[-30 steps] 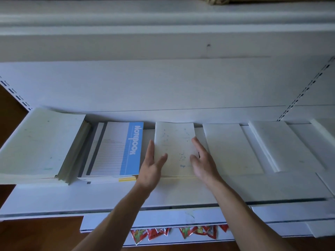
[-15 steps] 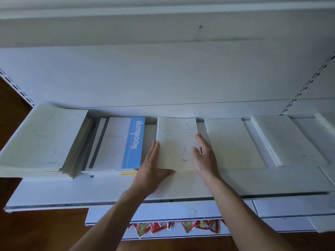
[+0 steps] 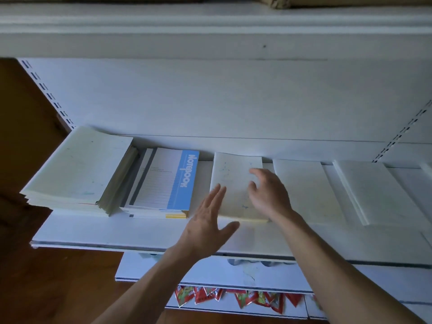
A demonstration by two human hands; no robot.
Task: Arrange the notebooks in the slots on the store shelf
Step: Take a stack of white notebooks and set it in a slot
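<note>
Head view: the blue NOTEBOOK stack (image 3: 173,181) is my landmark, lying flat on the white shelf (image 3: 117,232). Just right of it, across a narrow bare strip, the pale speckled notebook (image 3: 233,183) lies flat, its far end near the back wall. My left hand (image 3: 208,228) is spread wide with straight fingers at that notebook's near-left corner, fingertips over its left edge, holding nothing. My right hand (image 3: 268,195) is over its right half, fingers loosely bent and blurred; I can't tell if it touches, and it grips nothing. Just left of the blue stack sits a taller pale stack (image 3: 79,167). Further right lie a plain pale notebook (image 3: 304,190) and a white notebook (image 3: 374,190). Below, red snack packets (image 3: 203,295) hang.
</note>
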